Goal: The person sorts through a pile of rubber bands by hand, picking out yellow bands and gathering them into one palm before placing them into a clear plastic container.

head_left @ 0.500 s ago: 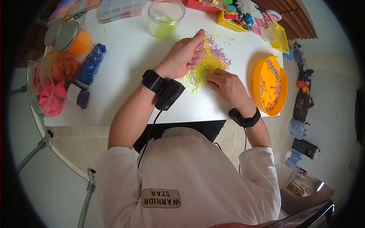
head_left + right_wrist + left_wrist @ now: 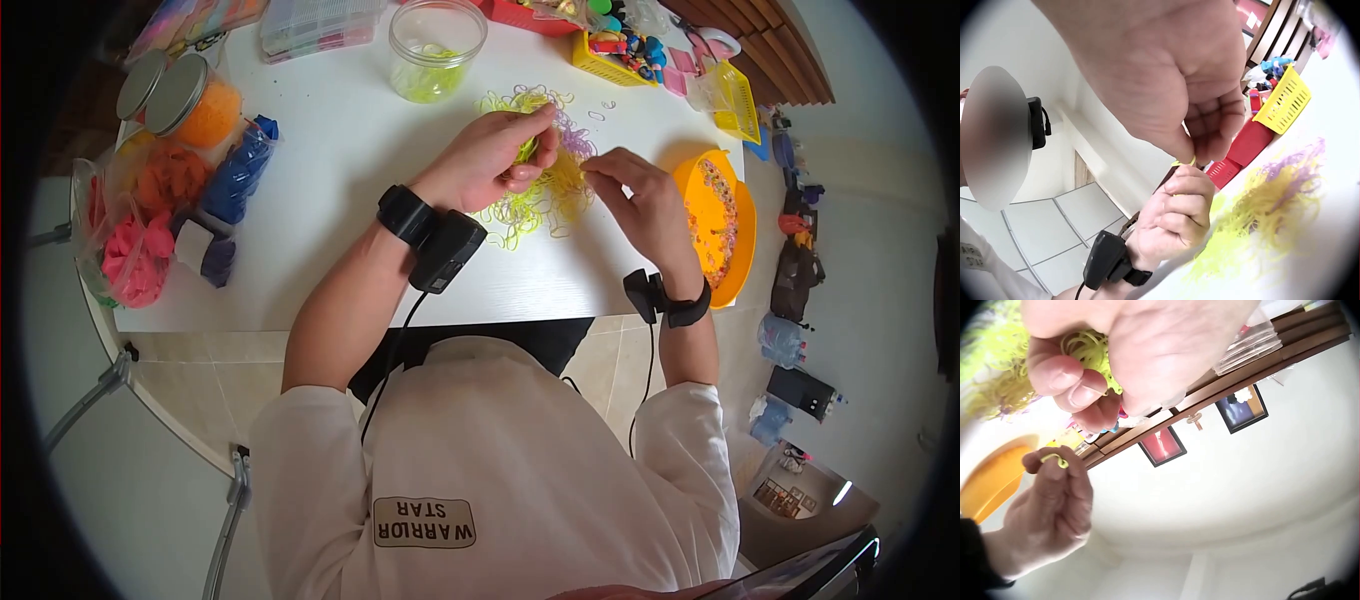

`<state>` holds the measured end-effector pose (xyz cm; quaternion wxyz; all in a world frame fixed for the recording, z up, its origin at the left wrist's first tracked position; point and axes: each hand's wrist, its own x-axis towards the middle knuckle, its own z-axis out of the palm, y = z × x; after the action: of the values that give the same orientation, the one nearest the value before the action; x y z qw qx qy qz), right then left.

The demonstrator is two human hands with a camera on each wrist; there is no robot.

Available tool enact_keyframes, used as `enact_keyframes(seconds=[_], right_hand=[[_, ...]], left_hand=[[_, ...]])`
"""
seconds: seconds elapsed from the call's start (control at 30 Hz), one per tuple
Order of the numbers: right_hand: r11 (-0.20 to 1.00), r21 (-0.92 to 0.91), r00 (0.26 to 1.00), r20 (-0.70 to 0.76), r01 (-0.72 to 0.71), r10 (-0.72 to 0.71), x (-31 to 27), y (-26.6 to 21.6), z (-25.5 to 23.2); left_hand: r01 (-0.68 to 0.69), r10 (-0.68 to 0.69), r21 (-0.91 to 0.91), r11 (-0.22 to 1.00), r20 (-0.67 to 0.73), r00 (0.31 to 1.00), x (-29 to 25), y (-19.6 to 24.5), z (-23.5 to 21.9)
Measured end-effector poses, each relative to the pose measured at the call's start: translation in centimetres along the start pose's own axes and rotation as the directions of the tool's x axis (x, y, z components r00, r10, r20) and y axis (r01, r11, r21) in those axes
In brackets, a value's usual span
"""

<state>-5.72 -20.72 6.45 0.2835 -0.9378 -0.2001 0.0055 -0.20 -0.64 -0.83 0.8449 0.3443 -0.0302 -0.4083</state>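
Note:
Fingers curled, my left hand (image 2: 490, 165) holds a bunch of yellow-green rubber bands (image 2: 1092, 353) over the left side of a loose pile. That pile of small rubber bands (image 2: 525, 220), yellow-green, yellow and purple, lies spread on the white table. My right hand (image 2: 648, 205) is just right of the pile, its thumb and fingers pinching a single yellow-green rubber band (image 2: 1060, 460). In the left wrist view the two hands are apart. Behind the left hand stands an open clear jar (image 2: 398, 65) with yellow-green bands at its bottom.
To the right is an orange tray (image 2: 742, 275) with small colourful beads. Yellow baskets (image 2: 738, 108) and toys line the back right. Lidded jars (image 2: 182, 95), a blue bag (image 2: 240, 175) and bags of pink and orange pieces (image 2: 135, 255) crowd the left side.
My right hand has lifted out of the pile and moved right and slightly back with a band between its fingertips. The left hand has turned a little, baring the bands it holds.

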Motion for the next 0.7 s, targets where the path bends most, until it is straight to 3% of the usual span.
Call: enact_keyframes(seconds=[0.3,0.5,0.63,0.7], right_hand=[[0.983,-0.081,0.986,0.002,0.167,-0.167,3.1,-1.6,1.1],[0.996,0.076,0.993,-0.109,0.052,-0.043,2.0,-0.2,0.3],[0.974,0.11,0.969,-0.125,-0.199,0.212,0.8,2.3,-0.6],[0.962,0.132,0.961,-0.115,-0.238,0.253,0.7,3.6,-0.6]], left_hand=[[0.059,-0.053,-0.066,0.996,0.091,0.994,0.4,-1.0,0.0],[0.076,-0.076,0.012,0.997,0.105,0.991,0.1,-0.4,-0.1],[0.078,-0.078,0.026,0.997,0.008,0.997,-0.3,0.3,0.4],[0.084,-0.084,-0.005,0.996,-0.022,0.996,-0.2,0.5,0.5]])
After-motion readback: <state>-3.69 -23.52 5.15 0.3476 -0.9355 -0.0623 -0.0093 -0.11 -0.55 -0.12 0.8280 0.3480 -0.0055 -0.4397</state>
